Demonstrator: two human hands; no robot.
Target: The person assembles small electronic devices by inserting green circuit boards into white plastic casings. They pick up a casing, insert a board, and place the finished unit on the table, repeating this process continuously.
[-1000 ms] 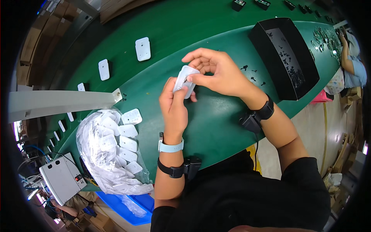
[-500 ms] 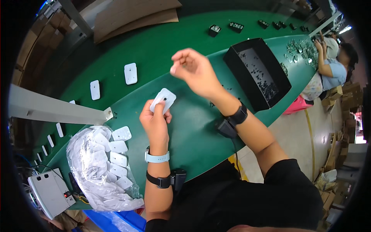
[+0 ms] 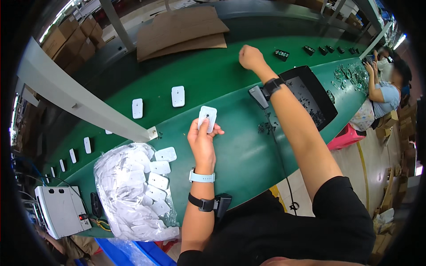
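Note:
My left hand [image 3: 202, 144] holds a white plastic cover [image 3: 207, 119] with rounded corners, thumb pressed on its face near a small dark spot. Farther out, above the green belt, my right hand [image 3: 252, 57] is closed, its fingers curled out of sight; what they grip, if anything, is hidden. Close to its right sits a small black case [image 3: 281, 55] with pale parts inside. Beside my left forearm lies a clear plastic bag [image 3: 128, 190] full of similar white covers, several of them spilling out, such as this white cover [image 3: 166, 154].
A black box [image 3: 326, 99] holding small black parts stands right of my right forearm. White pieces [image 3: 178, 96] and black cases lie along the belt [image 3: 213, 82]. A metal post [image 3: 88, 95] rises at left, near a grey device [image 3: 62, 210]. One co-worker [image 3: 385, 91] sits far right.
My right hand has moved up and outward over the belt, and its fingers have curled in. The left hand keeps the white cover, now more upright. The whole view has shifted.

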